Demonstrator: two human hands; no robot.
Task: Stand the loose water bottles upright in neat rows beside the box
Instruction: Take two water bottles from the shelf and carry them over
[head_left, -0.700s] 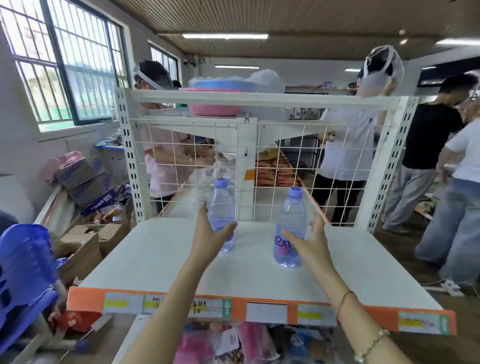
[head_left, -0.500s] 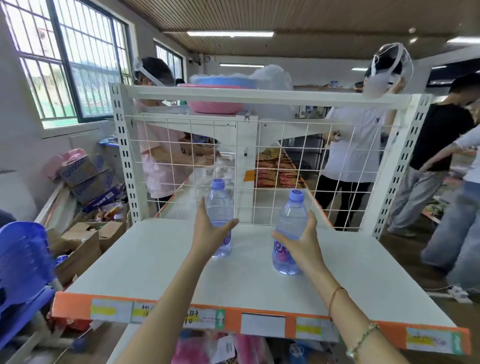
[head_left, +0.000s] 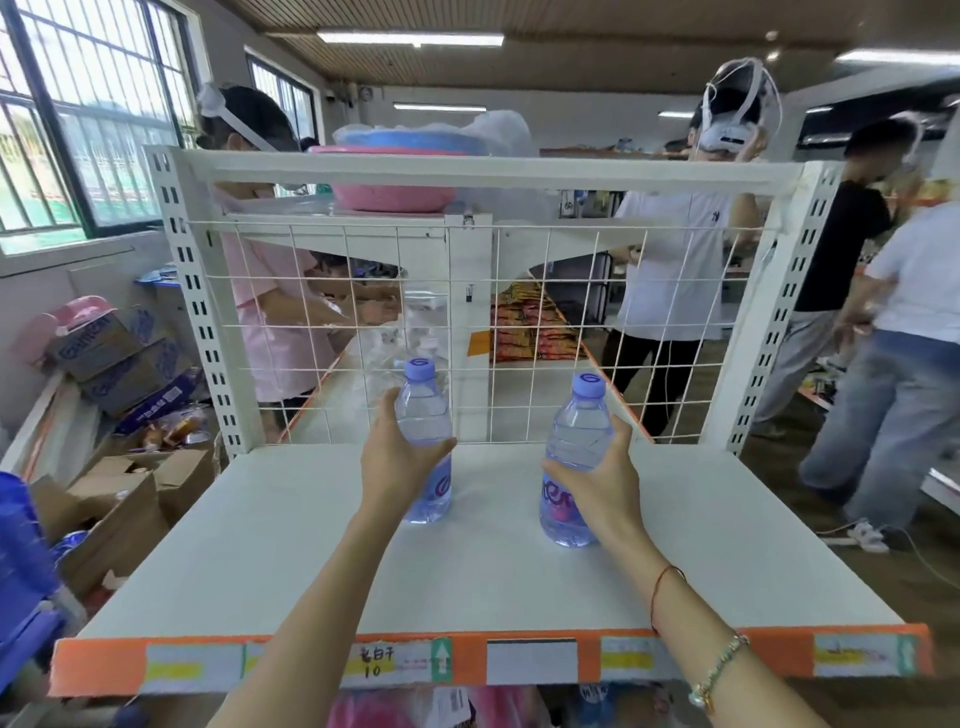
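Two clear water bottles with purple caps stand upright on the white shelf (head_left: 260, 561). My left hand (head_left: 392, 462) is wrapped around the middle of the left bottle (head_left: 423, 415), which stands close to the wire-mesh back. My right hand (head_left: 602, 483) grips the right bottle (head_left: 576, 431) from its right side; that bottle stands slightly nearer to me. Both bottle bases rest on the shelf surface. No box sits on the shelf itself.
A white wire-mesh back panel (head_left: 545, 338) and slotted uprights (head_left: 192, 312) bound the shelf. Its front edge carries an orange label strip (head_left: 467, 660). Open cardboard boxes (head_left: 119, 499) lie on the floor at left. People stand behind the shelf and at right (head_left: 893, 364).
Both hands keep their grip on the two bottles, and both bottles stay upright. The right bottle now stands a little nearer to me. The view has tilted up a little.
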